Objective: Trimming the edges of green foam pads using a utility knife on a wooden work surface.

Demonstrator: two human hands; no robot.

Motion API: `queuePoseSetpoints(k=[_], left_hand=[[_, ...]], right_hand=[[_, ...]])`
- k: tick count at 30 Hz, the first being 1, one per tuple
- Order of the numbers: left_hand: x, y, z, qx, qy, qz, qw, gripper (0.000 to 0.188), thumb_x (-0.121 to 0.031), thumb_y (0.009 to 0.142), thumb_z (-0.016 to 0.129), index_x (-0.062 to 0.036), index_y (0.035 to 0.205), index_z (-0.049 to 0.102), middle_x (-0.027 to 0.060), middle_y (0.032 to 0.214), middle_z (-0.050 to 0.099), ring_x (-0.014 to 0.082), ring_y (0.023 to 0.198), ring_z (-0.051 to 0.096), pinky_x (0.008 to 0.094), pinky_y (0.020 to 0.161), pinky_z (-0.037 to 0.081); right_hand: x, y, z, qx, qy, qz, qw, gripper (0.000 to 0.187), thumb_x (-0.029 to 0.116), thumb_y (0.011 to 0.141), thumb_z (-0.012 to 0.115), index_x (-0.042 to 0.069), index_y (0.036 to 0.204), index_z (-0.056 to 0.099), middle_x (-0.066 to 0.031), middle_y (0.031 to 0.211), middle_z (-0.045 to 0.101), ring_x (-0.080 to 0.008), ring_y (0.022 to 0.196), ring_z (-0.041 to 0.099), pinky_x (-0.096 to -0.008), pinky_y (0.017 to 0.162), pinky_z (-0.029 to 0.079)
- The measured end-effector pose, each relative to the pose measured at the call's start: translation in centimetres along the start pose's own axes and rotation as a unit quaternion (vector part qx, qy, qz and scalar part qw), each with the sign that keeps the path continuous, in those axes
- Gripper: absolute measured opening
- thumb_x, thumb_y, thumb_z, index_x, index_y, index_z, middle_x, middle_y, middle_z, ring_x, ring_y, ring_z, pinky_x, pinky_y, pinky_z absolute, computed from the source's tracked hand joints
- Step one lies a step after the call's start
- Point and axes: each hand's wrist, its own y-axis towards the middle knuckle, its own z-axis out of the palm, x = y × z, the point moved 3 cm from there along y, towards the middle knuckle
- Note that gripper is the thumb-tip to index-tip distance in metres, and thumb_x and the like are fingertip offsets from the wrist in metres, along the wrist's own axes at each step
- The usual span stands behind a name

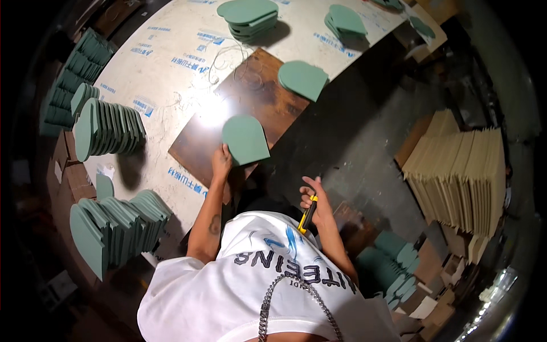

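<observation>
My left hand (221, 163) grips the lower left edge of a green arch-shaped panel (246, 139), with its thumb resting on the face. The panel is over the near end of a brown wooden board (196, 137), and its rounded end points away from me. Close to my body on the right, my right hand (321, 200) is closed around a yellow and black utility knife (308, 215). Its index finger sticks out, and I cannot make out the blade. Another green panel (303, 78) lies at the board's far right edge.
A white printed table (154, 74) carries the board, thin loose string (233, 62) and stacks of green panels (248, 17), (108, 128), (119, 225). To the right, a tall stack of tan sheets (456, 176) stands on the floor. More green pieces (390, 262) and cardboard boxes (453, 268) sit lower right.
</observation>
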Motion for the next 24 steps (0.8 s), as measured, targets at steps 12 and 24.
queuePoseSetpoints(k=[12, 24], left_hand=[[-4.2, 1.4, 2.7, -0.153, 0.364, 0.370, 0.841, 0.054, -0.034, 0.102, 0.054, -0.0062, 0.147, 0.048, 0.0261, 0.155, 0.040, 0.0428, 0.144, 0.036, 0.0584, 0.112, 0.031], [-3.6, 1.7, 3.0, -0.182, 0.302, 0.439, 0.826, 0.047, -0.031, 0.101, 0.053, -0.0035, 0.139, 0.053, 0.0292, 0.148, 0.046, 0.0469, 0.139, 0.040, 0.0584, 0.111, 0.033]], right_hand=[[-15.4, -9.1, -3.6, -0.017, -0.287, -0.002, 0.958, 0.044, 0.035, 0.102, 0.065, 0.003, 0.132, 0.058, -0.0052, 0.087, 0.064, -0.0123, 0.071, 0.060, -0.0268, 0.066, 0.049], [-7.8, 6.9, 2.2, -0.073, -0.617, -0.436, 0.651, 0.047, 0.022, 0.091, 0.076, 0.007, 0.134, 0.066, -0.0130, 0.106, 0.066, -0.0328, 0.089, 0.068, -0.0412, 0.078, 0.055]])
